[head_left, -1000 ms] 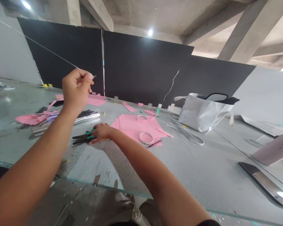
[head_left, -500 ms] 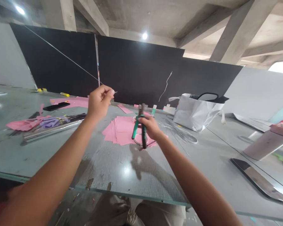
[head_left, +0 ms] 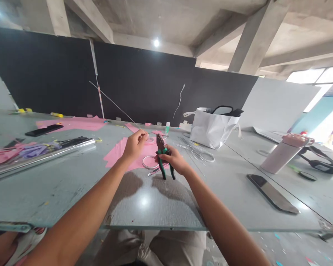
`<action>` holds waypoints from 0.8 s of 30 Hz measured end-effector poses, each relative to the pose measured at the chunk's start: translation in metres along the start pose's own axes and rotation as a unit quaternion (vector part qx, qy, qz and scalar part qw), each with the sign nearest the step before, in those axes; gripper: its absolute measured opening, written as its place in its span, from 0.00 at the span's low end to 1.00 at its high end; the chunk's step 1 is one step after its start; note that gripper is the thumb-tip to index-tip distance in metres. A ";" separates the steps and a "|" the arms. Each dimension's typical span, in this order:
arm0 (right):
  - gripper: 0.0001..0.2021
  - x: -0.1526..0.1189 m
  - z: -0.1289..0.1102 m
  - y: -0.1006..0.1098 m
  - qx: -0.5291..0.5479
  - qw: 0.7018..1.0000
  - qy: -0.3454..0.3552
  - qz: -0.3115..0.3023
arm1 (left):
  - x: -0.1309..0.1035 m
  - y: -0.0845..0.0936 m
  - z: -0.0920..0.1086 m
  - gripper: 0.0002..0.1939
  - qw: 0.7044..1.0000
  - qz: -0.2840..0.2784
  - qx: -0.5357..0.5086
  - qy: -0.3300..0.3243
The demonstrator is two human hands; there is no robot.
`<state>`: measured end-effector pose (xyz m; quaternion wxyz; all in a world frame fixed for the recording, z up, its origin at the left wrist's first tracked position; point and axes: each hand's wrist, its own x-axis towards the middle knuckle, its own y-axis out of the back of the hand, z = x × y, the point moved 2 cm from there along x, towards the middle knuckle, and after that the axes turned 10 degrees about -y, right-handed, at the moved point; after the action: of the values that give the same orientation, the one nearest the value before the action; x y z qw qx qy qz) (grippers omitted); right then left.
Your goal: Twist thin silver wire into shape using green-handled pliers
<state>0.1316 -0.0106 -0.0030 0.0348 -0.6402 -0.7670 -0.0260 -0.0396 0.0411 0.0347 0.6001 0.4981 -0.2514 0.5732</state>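
Note:
My left hand point(head_left: 135, 145) pinches one end of a thin, straight wire point(head_left: 119, 107), which slants up and away to the left. My right hand point(head_left: 174, 159) grips green-and-black pliers point(head_left: 162, 153) by the handles, jaws pointing upward. The two hands are close together but apart, above pink paper sheets point(head_left: 113, 157) on the table. A ring-shaped roll point(head_left: 147, 162) lies on the sheets, partly behind the pliers. Just right of my right hand spreads a loose bundle of wires point(head_left: 195, 149).
On the right stand a white bag point(head_left: 211, 129) and a pale pink bottle point(head_left: 280, 155), with a dark phone-like slab point(head_left: 272, 194) nearer. At left lie a silver foil roll point(head_left: 47, 155), purple paper strips point(head_left: 37, 150) and a black phone point(head_left: 44, 130). A glue stick point(head_left: 167, 128) stands behind.
My left hand has come down toward the pliers, bringing the wire with it. The pliers have turned, so their jaws and both handles now show. The view has swung right.

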 end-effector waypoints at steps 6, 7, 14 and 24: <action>0.13 -0.003 0.002 -0.012 -0.132 0.989 0.036 0.047 | 0.000 0.019 0.007 0.11 0.999 0.008 0.024 -0.028; 0.13 -0.003 0.002 -0.013 -0.155 0.986 0.041 0.054 | 0.001 0.021 0.008 0.11 0.999 0.013 0.028 -0.032; 0.12 -0.009 0.004 -0.013 -0.127 0.991 0.024 0.030 | 0.003 0.021 0.014 0.12 0.994 -0.036 0.067 -0.075; 0.08 -0.018 -0.006 -0.017 -0.170 0.984 0.043 0.034 | 0.004 0.022 0.019 0.12 0.983 -0.063 0.127 -0.115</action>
<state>0.1187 -0.0318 0.0018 -0.0404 -0.6611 -0.7267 -0.1820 -0.0544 0.0222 0.0522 0.5343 0.6477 -0.2113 0.5004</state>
